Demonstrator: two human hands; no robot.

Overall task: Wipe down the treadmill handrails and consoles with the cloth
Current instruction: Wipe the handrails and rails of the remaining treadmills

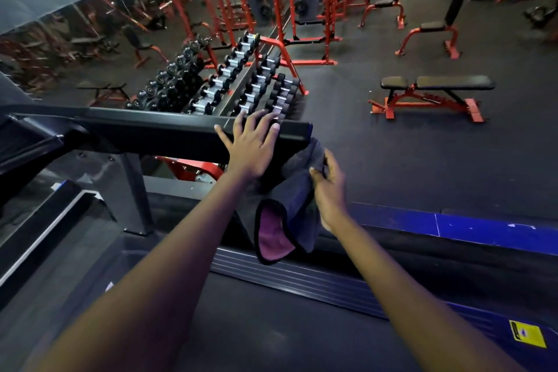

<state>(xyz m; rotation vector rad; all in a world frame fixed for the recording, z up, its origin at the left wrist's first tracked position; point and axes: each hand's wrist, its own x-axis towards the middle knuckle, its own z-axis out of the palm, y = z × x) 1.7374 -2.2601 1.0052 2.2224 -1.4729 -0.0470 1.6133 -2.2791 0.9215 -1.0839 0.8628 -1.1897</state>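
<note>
Nearest, right hand (327,187), fingers pinching the cloth (290,205): hanging loose below them, probably to find a clean fold. Just beyond, left hand (252,146), fingers straight and spread, pressing on the handrail (151,127), likely for support. Farther behind the fingertips, dumbbell rack (241,75).

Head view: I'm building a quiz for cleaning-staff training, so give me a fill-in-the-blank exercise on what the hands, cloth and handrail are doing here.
1. The left hand rests with spread fingers on the black ____.
2. The right hand grips the dark ____, which hangs below the handrail end.
3. The folded-over corner of the cloth shows a ____ inner side.
4. Beyond the handrail stands a rack of ____.

Missing words: handrail; cloth; pink; dumbbells
</note>
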